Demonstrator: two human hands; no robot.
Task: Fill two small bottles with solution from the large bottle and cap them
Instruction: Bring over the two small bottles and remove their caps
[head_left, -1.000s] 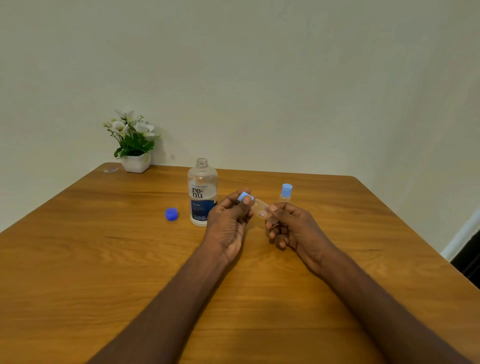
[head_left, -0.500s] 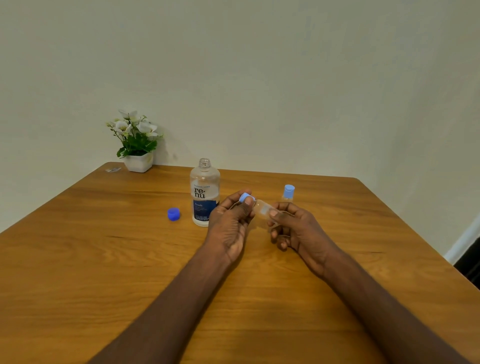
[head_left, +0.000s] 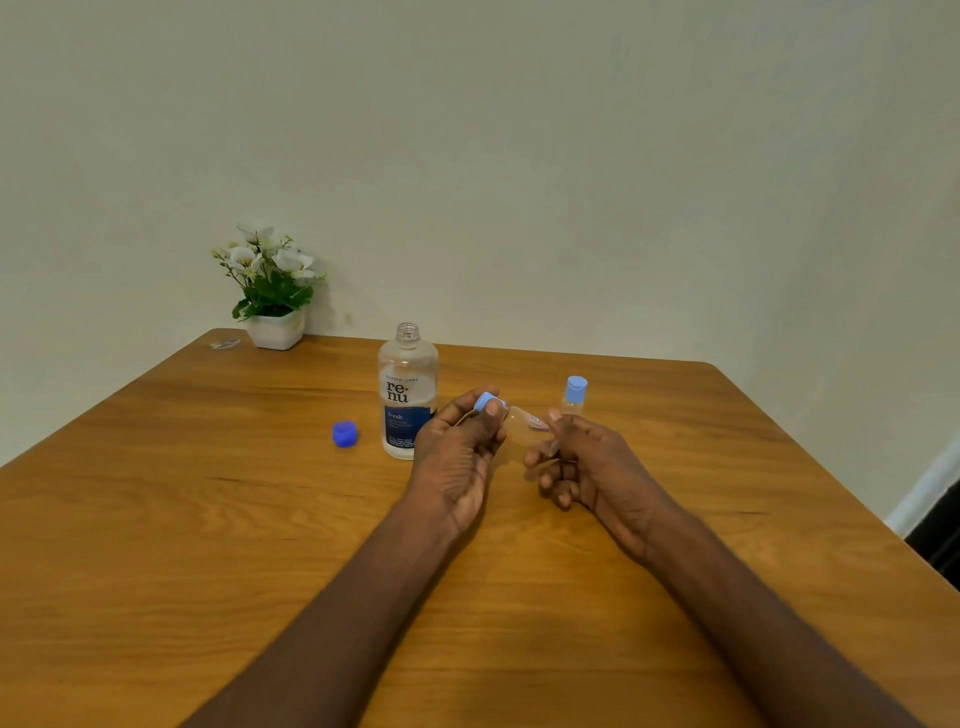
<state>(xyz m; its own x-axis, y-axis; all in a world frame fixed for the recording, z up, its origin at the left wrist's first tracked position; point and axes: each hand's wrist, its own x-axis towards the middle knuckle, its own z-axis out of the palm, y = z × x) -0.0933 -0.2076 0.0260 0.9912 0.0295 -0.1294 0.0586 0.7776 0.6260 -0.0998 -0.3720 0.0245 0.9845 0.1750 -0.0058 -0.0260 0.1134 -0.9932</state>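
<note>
Head view shows both hands over the wooden table (head_left: 156, 519): the left hand (head_left: 460, 457) pinches the light-blue cap (head_left: 487, 402) of a small clear plastic bottle (head_left: 524, 428), whose tilted body the right hand (head_left: 587, 457) grips. Since a second ago the pose has barely shifted, so the cap is probably being twisted. Another small capped bottle (head_left: 573, 395) stands behind; the large clear solution bottle (head_left: 408, 395) stands open, its dark-blue cap (head_left: 345, 433) nearby.

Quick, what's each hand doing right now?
Left hand: pinches the light blue cap on the small bottle.
Right hand: grips that small bottle's body.
</note>
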